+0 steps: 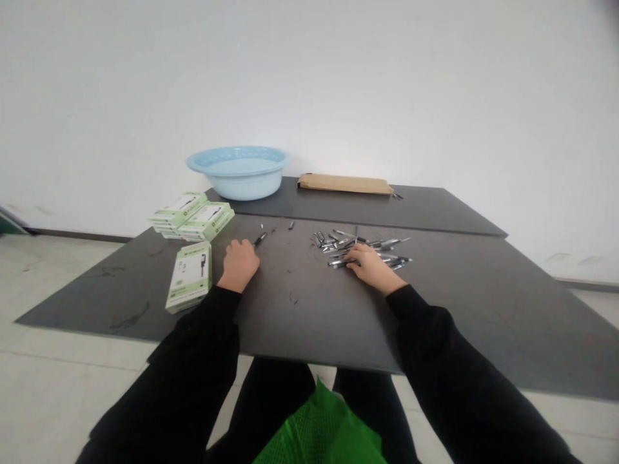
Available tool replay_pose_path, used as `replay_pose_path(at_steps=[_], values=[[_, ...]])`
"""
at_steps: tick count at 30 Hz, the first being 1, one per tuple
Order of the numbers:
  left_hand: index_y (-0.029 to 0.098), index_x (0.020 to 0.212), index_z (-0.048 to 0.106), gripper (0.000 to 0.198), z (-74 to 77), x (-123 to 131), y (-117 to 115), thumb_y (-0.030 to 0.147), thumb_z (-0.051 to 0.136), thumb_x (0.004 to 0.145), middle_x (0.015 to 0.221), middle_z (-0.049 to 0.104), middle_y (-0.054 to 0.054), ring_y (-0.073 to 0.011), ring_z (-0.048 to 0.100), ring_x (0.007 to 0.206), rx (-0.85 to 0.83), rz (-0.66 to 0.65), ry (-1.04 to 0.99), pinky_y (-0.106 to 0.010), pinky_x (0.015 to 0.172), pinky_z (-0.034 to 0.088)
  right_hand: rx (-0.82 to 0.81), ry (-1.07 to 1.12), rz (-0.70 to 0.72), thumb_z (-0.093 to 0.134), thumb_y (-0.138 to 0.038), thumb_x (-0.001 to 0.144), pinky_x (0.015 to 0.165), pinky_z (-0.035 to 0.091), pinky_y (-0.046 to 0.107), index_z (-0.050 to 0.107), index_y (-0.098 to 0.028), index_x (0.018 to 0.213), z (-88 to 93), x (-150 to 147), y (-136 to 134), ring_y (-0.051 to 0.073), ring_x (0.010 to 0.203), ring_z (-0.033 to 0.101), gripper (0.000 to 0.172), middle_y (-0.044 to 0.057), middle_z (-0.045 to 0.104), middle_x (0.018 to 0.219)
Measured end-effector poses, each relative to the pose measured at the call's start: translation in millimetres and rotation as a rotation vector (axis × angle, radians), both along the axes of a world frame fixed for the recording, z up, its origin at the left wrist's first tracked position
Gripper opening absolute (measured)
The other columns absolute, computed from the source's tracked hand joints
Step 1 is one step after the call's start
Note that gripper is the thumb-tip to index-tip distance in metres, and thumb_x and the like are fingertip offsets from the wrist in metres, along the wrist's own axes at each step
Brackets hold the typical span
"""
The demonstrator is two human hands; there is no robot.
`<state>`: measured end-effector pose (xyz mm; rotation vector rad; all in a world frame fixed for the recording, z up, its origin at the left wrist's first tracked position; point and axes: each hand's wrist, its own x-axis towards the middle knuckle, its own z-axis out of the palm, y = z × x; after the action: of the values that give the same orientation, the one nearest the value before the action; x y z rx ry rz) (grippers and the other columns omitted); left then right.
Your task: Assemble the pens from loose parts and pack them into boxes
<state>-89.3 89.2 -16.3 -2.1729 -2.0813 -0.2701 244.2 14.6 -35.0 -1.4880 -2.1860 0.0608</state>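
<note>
presently has the left hand palm-down on the dark table with fingers loosely curled at a black pen part; cannot tell whether gripped or only touched. rests the right hand half closed on the pile of loose pens, right of centre; cannot confirm hold on any single pen. includes, leftward, white-and-green boxes and, farther back, a blue basin near flat brown cardboard.
</note>
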Motion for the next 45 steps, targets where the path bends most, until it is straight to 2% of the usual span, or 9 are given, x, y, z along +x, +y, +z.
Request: replay_pose_path(at_steps=[6,12,14,18,24,27,31,39,45], values=[[0.002,0.133,0.047,0.051,-1.0,15.6,-12.9,0.029,0.040,0.090,0.137,0.044,-0.030,-0.0418,0.043,0.125,0.208,0.007,0.035,-0.053,0.094,0.041,0.023,-0.090,-0.013,0.060,-0.012,0.084,0.087,0.042,0.039,0.071,-0.017,0.091,2.6,-5.0,-4.5,0.025,0.096,0.056,0.015,0.011,0.064,0.097],[0.004,0.146,0.036,0.067,-12.1,12.6,-4.3,0.047,0.029,0.094,0.154,0.029,-0.023,-0.0435,0.023,0.141,-0.069,0.020,-0.009,-0.061,0.110,0.023,0.105,0.090,0.008,0.056,-0.017,0.087,0.091,0.041,0.042,0.069,-0.018,0.093,11.2,-11.7,-10.9,0.026,0.101,0.055,0.015,0.011,0.064,0.103],[0.005,0.148,0.033,0.071,-9.1,12.8,-6.1,0.050,0.035,0.093,0.155,0.023,-0.025,-0.0477,0.018,0.142,0.025,0.027,-0.064,-0.064,0.110,0.018,0.139,0.278,-0.012,0.056,-0.020,0.087,0.090,0.042,0.042,0.068,-0.018,0.094,18.0,-15.6,-11.8,0.025,0.098,0.057,0.014,0.011,0.066,0.100],[0.011,0.150,0.027,0.065,12.3,28.9,-26.3,0.040,0.040,0.094,0.153,0.027,-0.023,-0.0374,0.021,0.144,0.251,-0.283,-0.333,-0.057,0.114,0.019,0.076,0.867,-0.125,0.063,-0.035,0.083,0.083,0.046,0.039,0.067,-0.017,0.093,37.0,-35.9,-11.0,0.022,0.085,0.063,0.021,0.008,0.070,0.090],[0.017,0.134,0.045,0.047,25.5,67.1,-72.0,0.044,0.038,0.095,0.130,0.056,-0.015,-0.0223,0.053,0.121,-0.266,-0.726,-1.019,-0.039,0.105,0.040,-0.176,1.233,0.067,0.069,-0.043,0.077,0.070,0.050,0.029,0.071,-0.018,0.092,55.6,-105.4,-13.0,0.018,0.079,0.065,0.030,0.006,0.073,0.087],[0.015,0.110,0.056,0.036,20.0,69.2,-80.1,0.042,0.039,0.095,0.091,0.065,-0.008,-0.0197,0.063,0.088,-0.308,-0.751,-1.177,-0.035,0.085,0.050,-0.366,1.127,0.148,0.061,-0.048,0.082,0.047,0.044,0.026,0.070,-0.018,0.100,54.5,-129.9,-10.7,0.013,0.050,0.056,0.036,0.002,0.069,0.070],[0.017,0.096,0.052,0.029,11.8,50.3,-75.9,0.038,0.033,0.095,0.062,0.046,0.005,-0.0137,0.055,0.055,-0.278,-0.621,-1.269,-0.029,0.062,0.047,-0.254,0.883,0.180,0.067,-0.035,0.079,0.072,0.053,0.030,0.064,-0.020,0.116,57.9,-109.3,14.2,0.017,0.080,0.066,0.040,0.007,0.072,0.102],[0.020,0.113,0.045,0.026,5.5,28.4,-71.2,0.031,0.031,0.094,0.060,0.044,0.008,-0.0128,0.053,0.052,-0.268,-0.516,-1.235,-0.027,0.061,0.042,-0.269,-0.026,-0.491,0.055,-0.020,0.081,0.091,0.046,0.029,0.075,-0.017,0.094,63.4,5.7,76.3,0.023,0.103,0.065,0.023,0.010,0.073,0.104],[0.020,0.108,0.049,0.024,14.2,29.6,-78.8,0.032,0.034,0.093,0.059,0.046,0.007,-0.0141,0.052,0.055,-0.304,-0.541,-1.141,-0.027,0.061,0.039,-0.368,-0.119,-0.711,0.059,-0.042,0.081,0.081,0.048,0.038,0.073,-0.006,0.091,50.6,18.9,82.8,0.034,0.098,0.067,0.039,0.026,0.070,0.096]])
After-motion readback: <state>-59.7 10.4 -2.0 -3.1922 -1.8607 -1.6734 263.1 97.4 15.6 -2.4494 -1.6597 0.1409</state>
